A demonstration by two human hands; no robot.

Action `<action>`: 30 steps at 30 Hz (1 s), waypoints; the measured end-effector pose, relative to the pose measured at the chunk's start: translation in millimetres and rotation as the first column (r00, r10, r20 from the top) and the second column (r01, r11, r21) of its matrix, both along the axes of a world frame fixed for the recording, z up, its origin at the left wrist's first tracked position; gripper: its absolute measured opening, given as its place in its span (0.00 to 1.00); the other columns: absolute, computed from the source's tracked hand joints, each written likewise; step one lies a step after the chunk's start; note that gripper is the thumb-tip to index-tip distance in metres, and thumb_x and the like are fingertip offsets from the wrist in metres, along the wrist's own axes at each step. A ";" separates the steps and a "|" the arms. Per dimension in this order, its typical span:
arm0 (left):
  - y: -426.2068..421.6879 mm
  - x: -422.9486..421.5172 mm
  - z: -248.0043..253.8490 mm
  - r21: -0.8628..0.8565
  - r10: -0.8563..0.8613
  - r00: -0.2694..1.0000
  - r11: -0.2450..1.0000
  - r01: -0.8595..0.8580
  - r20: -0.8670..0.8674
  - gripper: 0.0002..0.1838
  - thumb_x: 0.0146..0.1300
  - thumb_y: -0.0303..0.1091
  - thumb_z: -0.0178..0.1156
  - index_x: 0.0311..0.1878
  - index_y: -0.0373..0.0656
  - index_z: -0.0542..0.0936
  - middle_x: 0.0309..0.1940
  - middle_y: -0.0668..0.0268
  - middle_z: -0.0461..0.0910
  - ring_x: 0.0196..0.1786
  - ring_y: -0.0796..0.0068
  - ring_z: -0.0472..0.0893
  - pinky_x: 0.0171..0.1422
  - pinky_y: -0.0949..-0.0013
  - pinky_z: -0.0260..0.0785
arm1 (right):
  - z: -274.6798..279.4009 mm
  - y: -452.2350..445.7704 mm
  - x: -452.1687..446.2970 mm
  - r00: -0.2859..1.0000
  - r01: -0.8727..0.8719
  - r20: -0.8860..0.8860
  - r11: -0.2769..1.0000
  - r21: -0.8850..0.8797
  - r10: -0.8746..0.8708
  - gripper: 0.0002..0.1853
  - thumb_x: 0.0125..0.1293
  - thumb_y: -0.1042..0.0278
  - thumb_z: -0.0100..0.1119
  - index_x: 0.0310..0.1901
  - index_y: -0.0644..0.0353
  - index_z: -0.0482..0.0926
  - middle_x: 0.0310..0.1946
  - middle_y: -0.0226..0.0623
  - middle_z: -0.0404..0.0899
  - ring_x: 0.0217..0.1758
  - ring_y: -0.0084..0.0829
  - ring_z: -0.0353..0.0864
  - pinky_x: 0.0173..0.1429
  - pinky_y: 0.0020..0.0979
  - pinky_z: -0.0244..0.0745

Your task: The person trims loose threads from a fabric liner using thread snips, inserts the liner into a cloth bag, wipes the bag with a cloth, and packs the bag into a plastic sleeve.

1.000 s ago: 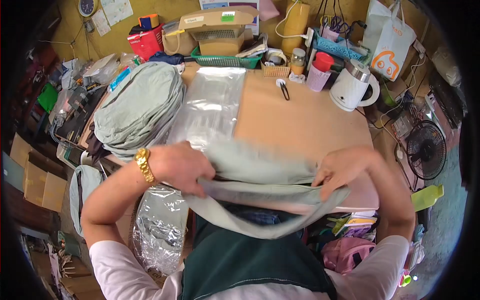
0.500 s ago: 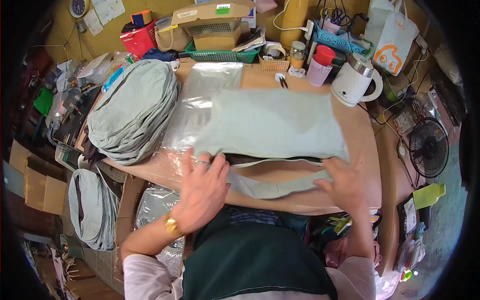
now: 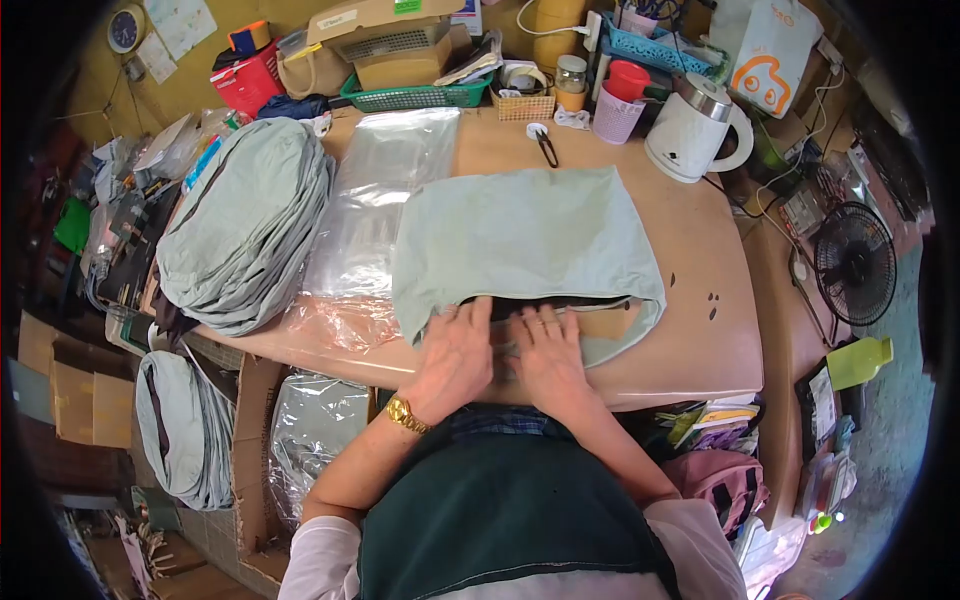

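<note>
The person's left hand (image 3: 455,350) and right hand (image 3: 550,355) rest side by side, palms down, fingers extended away from the body; both are unclenched, with no grip visible. Just beyond the fingertips lies a pale grey-green cloth cover (image 3: 525,232), its long axis running left to right across the person's front. Its dark slit faces the hands, both equally near. The left fingers touch the slit's left part; the right fingers reach toward its middle. Forearms angle inward from both sides. Beneath is the tan tabletop (image 3: 700,240).
</note>
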State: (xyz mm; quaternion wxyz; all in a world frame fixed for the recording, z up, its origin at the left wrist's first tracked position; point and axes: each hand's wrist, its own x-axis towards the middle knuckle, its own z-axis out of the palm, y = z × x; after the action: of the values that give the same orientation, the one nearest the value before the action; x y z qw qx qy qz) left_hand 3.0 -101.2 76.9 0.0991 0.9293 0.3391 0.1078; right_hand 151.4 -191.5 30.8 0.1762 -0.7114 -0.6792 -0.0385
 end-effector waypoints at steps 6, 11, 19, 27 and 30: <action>21.2 33.5 -28.0 -0.282 -0.114 0.983 0.947 0.151 0.145 0.21 0.67 0.28 0.49 0.62 0.30 0.71 0.51 0.41 0.78 0.54 0.42 0.77 0.60 0.51 0.70 | 14.8 -3.7 23.5 0.999 -0.013 -0.041 0.992 -0.127 0.008 0.36 0.60 0.55 0.65 0.67 0.66 0.67 0.68 0.54 0.65 0.73 0.56 0.60 0.73 0.67 0.45; 12.8 58.9 -29.1 -0.025 -0.124 0.989 0.992 0.126 0.082 0.19 0.65 0.34 0.53 0.55 0.34 0.78 0.48 0.44 0.80 0.50 0.48 0.81 0.53 0.52 0.73 | -12.9 -8.2 32.2 0.993 0.060 0.102 0.994 -0.090 -0.051 0.38 0.59 0.48 0.65 0.66 0.62 0.70 0.66 0.48 0.68 0.72 0.54 0.61 0.74 0.67 0.43; 29.6 79.7 -33.3 -0.204 0.072 0.986 0.974 -0.102 -0.150 0.16 0.65 0.38 0.54 0.42 0.32 0.78 0.28 0.47 0.81 0.32 0.46 0.82 0.40 0.49 0.75 | -18.5 -4.8 25.9 0.993 0.031 -0.106 0.992 -0.119 -0.044 0.40 0.63 0.45 0.61 0.69 0.65 0.65 0.72 0.56 0.57 0.77 0.58 0.49 0.77 0.63 0.40; 38.3 89.1 -49.2 -0.189 -0.037 0.998 0.981 0.046 0.055 0.17 0.67 0.39 0.54 0.46 0.32 0.75 0.33 0.44 0.81 0.38 0.44 0.82 0.44 0.49 0.75 | -18.0 -4.2 26.4 0.996 0.034 -0.072 0.987 -0.158 -0.046 0.41 0.67 0.41 0.55 0.71 0.66 0.61 0.74 0.58 0.53 0.78 0.59 0.47 0.77 0.63 0.38; 30.4 87.7 -50.7 -0.161 0.041 0.999 0.986 -0.041 -0.007 0.19 0.67 0.40 0.55 0.50 0.33 0.75 0.37 0.45 0.81 0.42 0.45 0.82 0.46 0.51 0.76 | -15.1 -5.2 25.9 0.995 0.042 -0.080 0.985 -0.165 -0.055 0.41 0.67 0.41 0.55 0.71 0.65 0.61 0.74 0.57 0.53 0.78 0.59 0.47 0.77 0.63 0.38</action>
State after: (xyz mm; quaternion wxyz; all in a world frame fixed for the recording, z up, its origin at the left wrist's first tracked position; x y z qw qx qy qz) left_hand 90.8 -70.9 26.1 0.1707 0.9113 0.3659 0.0802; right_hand 177.2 -196.8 15.8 0.1452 -0.7407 -0.6545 0.0430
